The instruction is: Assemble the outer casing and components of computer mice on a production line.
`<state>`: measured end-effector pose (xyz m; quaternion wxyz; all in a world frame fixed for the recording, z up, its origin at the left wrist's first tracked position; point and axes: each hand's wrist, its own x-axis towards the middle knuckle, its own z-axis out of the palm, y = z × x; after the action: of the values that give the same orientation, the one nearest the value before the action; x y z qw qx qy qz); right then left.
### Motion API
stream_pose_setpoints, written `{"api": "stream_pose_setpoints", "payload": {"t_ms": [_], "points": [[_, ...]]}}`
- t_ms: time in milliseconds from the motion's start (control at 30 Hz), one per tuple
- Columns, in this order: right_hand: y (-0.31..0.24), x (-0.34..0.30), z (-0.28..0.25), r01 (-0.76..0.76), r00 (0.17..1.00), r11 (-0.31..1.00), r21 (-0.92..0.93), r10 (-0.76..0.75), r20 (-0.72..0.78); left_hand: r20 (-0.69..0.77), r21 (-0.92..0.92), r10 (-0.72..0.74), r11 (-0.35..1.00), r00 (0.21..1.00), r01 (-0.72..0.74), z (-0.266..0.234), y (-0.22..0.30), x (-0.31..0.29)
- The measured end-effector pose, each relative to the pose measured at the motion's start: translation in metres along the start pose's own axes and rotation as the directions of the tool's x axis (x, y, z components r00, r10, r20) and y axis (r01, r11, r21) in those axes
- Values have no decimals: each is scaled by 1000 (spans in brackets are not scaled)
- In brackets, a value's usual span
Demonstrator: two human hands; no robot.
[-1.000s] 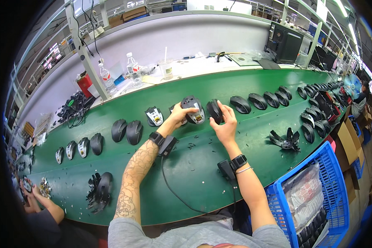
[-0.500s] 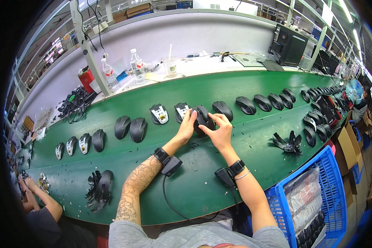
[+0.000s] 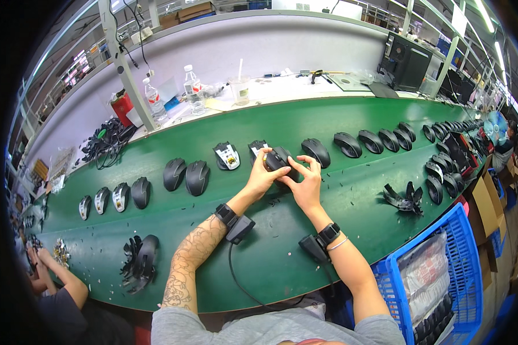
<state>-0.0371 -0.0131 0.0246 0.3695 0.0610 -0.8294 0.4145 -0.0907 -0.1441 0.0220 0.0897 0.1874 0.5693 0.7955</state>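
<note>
A black computer mouse (image 3: 280, 158) is held between my two hands above the green bench (image 3: 242, 230). My left hand (image 3: 262, 177) grips its left side, the thumb laid across the near end. My right hand (image 3: 306, 184) closes on its right side with thumb and fingers. Just behind my left hand lies a mouse without its top cover (image 3: 257, 148), its white inside partly hidden. Another uncovered mouse (image 3: 227, 156) sits to its left. To the right of my hands rests a closed black mouse (image 3: 316, 152).
More mice (image 3: 347, 145) line the bench on both sides. Piles of black shell parts lie at the right (image 3: 404, 198) and lower left (image 3: 139, 261). A blue crate (image 3: 394, 276) stands at the front right. Bottles (image 3: 193, 91) and a cup (image 3: 240, 92) stand on the back shelf. Another person's hands work far left.
The mouse in my hands has tilted slightly, and my left thumb has moved across its near end. The whole view has shifted a little.
</note>
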Motion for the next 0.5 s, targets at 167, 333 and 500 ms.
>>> {"api": "stream_pose_setpoints", "payload": {"t_ms": [167, 333, 500], "points": [[7, -6, 16, -241, 969, 860, 449, 235, 71, -145, -139, -28, 990, 989, 8, -7, 2, 6], [24, -4, 10, -659, 695, 111, 744, 467, 546, -165, -236, -24, 972, 986, -16, -7, 12, 6], [25, -5, 10, -654, 672, 26, 756, 479, 565, -128, -238, -14, 971, 992, -18, -5, 12, 5]]}}
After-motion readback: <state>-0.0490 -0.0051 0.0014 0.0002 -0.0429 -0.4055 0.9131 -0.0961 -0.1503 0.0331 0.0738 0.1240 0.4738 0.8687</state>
